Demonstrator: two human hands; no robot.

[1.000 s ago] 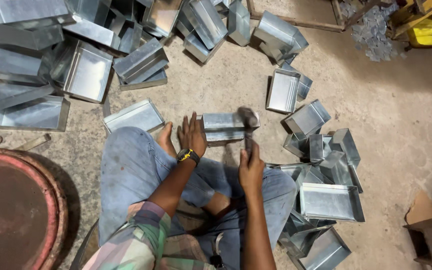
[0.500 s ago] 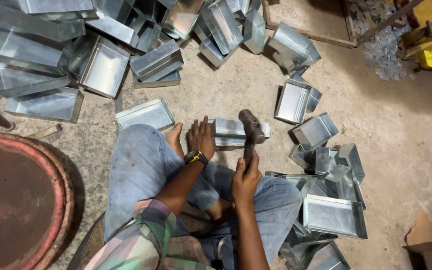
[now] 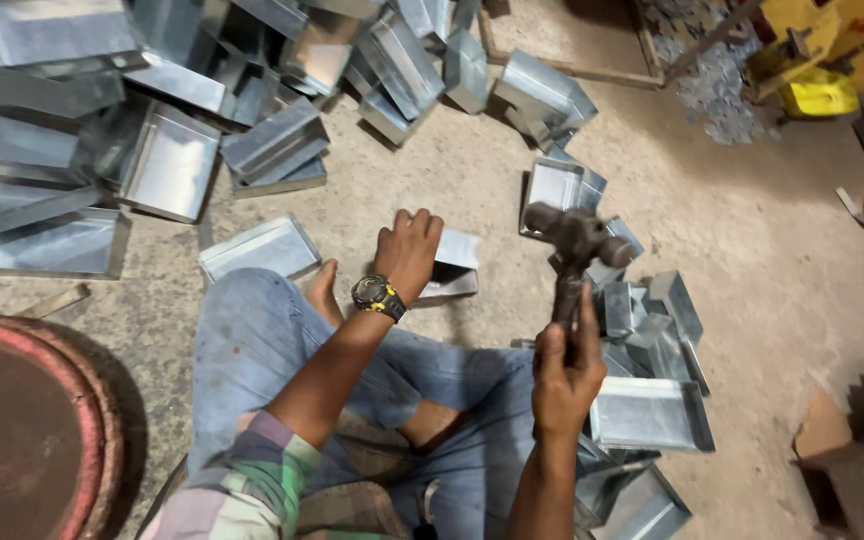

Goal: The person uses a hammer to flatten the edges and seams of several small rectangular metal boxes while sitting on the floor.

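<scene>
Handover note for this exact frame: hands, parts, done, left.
Left hand: flat on the small folded sheet-metal box on the concrete floor, pinning it by the bare foot.
Right hand: gripping the dark wooden-handled hammer, head raised above the box, not touching it.
Done: can't tell how far this box is worked.
Left: loose metal trays at right; big pile top left.

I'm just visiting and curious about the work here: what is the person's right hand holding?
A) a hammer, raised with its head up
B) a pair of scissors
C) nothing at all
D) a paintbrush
A: the right hand grips the handle of a dark hammer, its head raised above the floor, while the left hand presses on a small sheet-metal box.
</scene>
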